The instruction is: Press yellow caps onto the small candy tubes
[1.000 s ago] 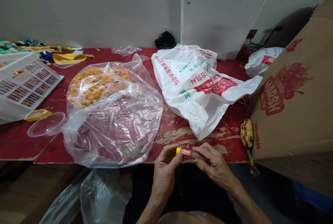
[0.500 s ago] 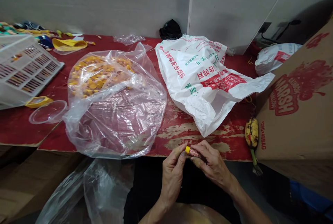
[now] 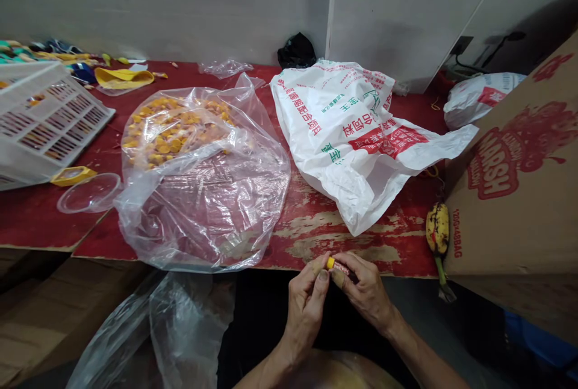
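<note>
A small patterned tube with a yellow cap [image 3: 340,267] lies between my two hands, just in front of the table's near edge. My right hand [image 3: 366,286] is closed round its patterned body. My left hand [image 3: 307,292] pinches at the yellow-capped end with thumb and forefinger. Beyond my hands lies a white printed sack [image 3: 334,118] with its mouth towards me. To the left rests a clear plastic bag [image 3: 217,208], and many small yellow pieces [image 3: 169,139] show inside its far part.
A white slatted basket [image 3: 58,118] stands at left, beside a clear round lid [image 3: 90,192] and a yellow piece [image 3: 73,176]. At right are a large carton [image 3: 510,220] and a spotted banana [image 3: 437,229]. A black bag [image 3: 297,50] sits by the wall.
My hands have shifted slightly right in the picture, still on the tube. My left thumb has moved a little against the yellow-capped end. The view has also shifted slightly.
</note>
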A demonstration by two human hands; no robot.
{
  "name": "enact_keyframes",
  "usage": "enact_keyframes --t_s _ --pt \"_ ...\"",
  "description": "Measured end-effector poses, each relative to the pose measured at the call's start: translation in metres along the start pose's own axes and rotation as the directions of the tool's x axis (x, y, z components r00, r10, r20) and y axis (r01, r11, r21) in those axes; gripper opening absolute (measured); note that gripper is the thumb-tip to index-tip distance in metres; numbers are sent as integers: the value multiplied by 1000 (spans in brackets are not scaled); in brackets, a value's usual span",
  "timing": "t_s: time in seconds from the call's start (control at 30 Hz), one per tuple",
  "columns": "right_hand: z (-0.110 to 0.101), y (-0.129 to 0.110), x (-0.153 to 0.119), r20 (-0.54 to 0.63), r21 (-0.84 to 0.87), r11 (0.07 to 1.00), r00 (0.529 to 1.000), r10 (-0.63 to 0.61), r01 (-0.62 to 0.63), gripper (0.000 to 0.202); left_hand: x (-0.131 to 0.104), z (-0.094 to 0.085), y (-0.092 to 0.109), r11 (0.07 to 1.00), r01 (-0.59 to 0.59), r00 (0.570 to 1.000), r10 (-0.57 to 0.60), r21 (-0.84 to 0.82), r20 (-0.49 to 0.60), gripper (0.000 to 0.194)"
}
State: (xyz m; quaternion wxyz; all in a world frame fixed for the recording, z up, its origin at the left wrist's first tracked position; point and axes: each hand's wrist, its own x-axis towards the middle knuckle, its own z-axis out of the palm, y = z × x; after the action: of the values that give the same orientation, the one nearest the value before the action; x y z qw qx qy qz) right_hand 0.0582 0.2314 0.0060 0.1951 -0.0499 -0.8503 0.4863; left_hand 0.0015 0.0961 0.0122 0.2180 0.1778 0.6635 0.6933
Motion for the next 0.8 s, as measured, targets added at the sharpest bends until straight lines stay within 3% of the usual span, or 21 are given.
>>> enact_keyframes --t_s 0.1,0.2,0.27,0.33,0.4,0.47,0.6,0.8 --pt "3 2 2 90 147 975 984 155 -167 23 13 -10 1 991 122 992 -120 -51 34 41" --pt "2 -4 4 277 252 930 940 197 -269 28 29 -15 2 926 266 961 -277 -269 -5 48" --pt "1 -11 4 362 209 957 925 116 -202 26 36 -15 4 855 334 931 -365 -398 -3 51" --pt "2 -17 3 426 127 991 905 -8 -51 21 39 -11 6 788 431 895 -436 -439 96 58" --pt "5 -18 1 486 74 994 867 -112 87 19 39 -6 5 739 537 843 -490 -406 222 66" --pt "9 -17 -3 506 48 986 847 -161 158 17 36 -3 2 709 613 790 -550 -348 271 72" --pt "17 -14 -10 462 22 975 863 -205 220 17 30 -1 -4 721 634 772 -610 -281 176 77" --pt "30 -17 -16 342 -40 943 891 -297 330 25 22 -1 -11 684 659 734 -675 -313 74 79"
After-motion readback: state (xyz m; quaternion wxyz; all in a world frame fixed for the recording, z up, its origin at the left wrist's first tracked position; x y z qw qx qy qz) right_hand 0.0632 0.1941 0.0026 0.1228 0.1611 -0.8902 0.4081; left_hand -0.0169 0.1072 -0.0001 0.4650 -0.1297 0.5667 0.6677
